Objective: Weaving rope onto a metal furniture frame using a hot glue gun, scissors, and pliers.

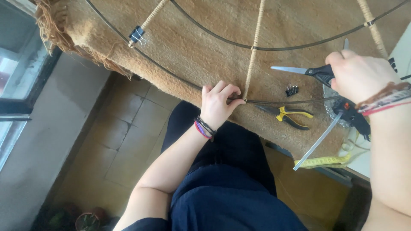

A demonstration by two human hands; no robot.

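A dark wire frame of curved hoops lies on a tan woolly cloth, with pale cord-wrapped spokes crossing it. My left hand pinches the outer hoop where one wrapped spoke ends, at the cloth's near edge. My right hand is raised at the right and holds black-handled scissors, blades pointing left toward the spoke. Bracelets sit on both wrists.
Yellow-handled pliers lie on the cloth by the hoop, with a black binder clip beside them. Another clip grips the frame upper left. A yellow tape measure and a grey strip hang off the edge. Tiled floor below.
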